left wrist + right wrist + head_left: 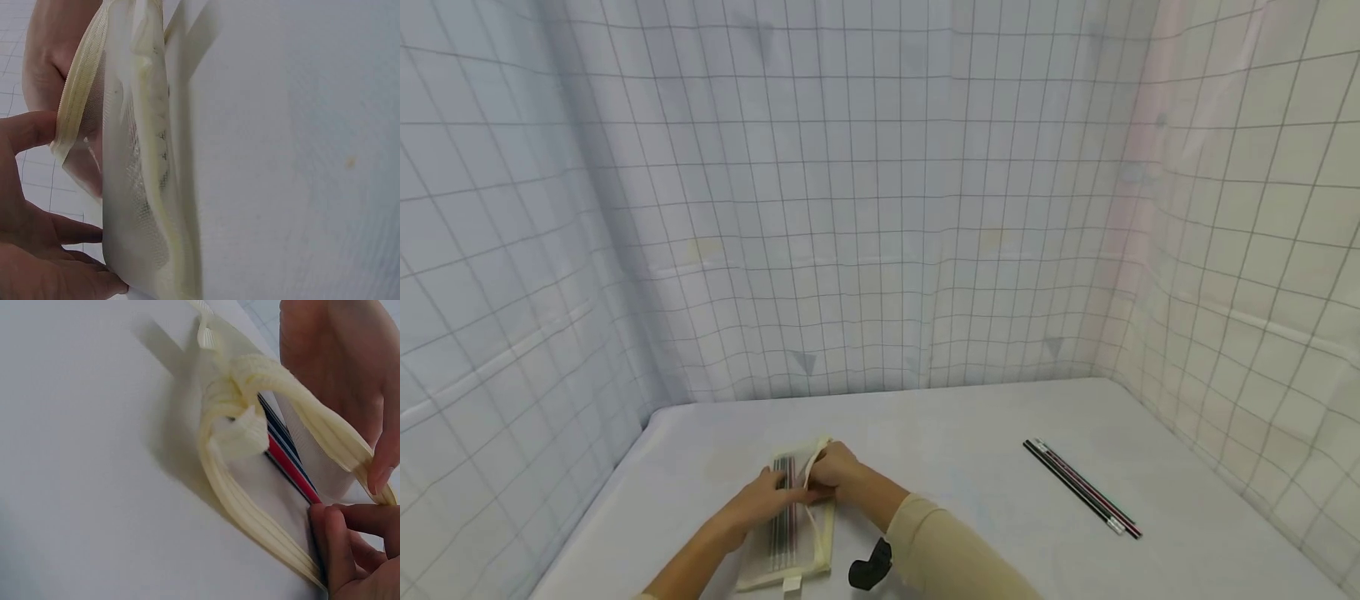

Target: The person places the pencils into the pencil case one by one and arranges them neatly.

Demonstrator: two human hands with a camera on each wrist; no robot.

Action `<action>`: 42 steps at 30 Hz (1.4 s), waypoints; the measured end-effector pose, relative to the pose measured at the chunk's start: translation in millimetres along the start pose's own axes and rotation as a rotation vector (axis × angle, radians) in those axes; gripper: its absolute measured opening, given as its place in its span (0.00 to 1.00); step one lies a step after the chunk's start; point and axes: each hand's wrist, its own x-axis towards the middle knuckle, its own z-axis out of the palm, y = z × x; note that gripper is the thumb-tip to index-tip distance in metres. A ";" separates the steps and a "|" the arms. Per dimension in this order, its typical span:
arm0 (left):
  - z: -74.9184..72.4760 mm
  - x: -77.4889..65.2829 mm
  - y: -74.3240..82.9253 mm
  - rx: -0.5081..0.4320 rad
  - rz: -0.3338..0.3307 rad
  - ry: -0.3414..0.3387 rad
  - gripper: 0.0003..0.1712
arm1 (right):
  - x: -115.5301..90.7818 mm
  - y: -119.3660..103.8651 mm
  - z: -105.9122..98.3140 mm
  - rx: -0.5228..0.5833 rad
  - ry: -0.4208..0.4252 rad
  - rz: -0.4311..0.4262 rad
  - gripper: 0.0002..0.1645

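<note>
Beige sleeve (962,546) foremost, the right hand (837,468) pinches pencils (289,461); the left hand (765,502) spreads against the mesh pouch (808,540). Probably light, floppy: best held by its zipper edge (81,81).

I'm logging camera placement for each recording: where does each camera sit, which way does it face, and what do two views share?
Head: worn on the head, facing forward and down over the table towards gridded cloth; the left hand, right hand and forearms show.
Left wrist: on that wrist, facing the pouch close up; left hand at the left edge, right hand partly visible above.
Right wrist: on that wrist, facing the pouch's opening and pencils; right hand lower right, left hand above.
Shared: both wrist views show both hands and the zipper edge.
</note>
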 end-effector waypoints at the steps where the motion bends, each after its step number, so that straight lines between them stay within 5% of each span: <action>1: -0.3 1.7 -1.0 0.003 -0.006 -0.007 0.64 | 0.0 0.1 -2.7 0.015 -0.022 -0.004 0.07; 12: 0.6 2.6 -0.5 0.021 0.023 0.000 0.61 | -4.1 -4.3 -32.8 0.074 -0.222 0.054 0.06; 24: 4.5 1.1 -2.2 0.075 0.023 0.038 0.56 | -9.9 -7.5 -43.4 0.043 -0.213 0.040 0.06; 42: 6.0 -4.9 3.2 0.083 0.044 0.065 0.53 | -16.9 -6.9 -88.3 0.023 -0.179 0.045 0.09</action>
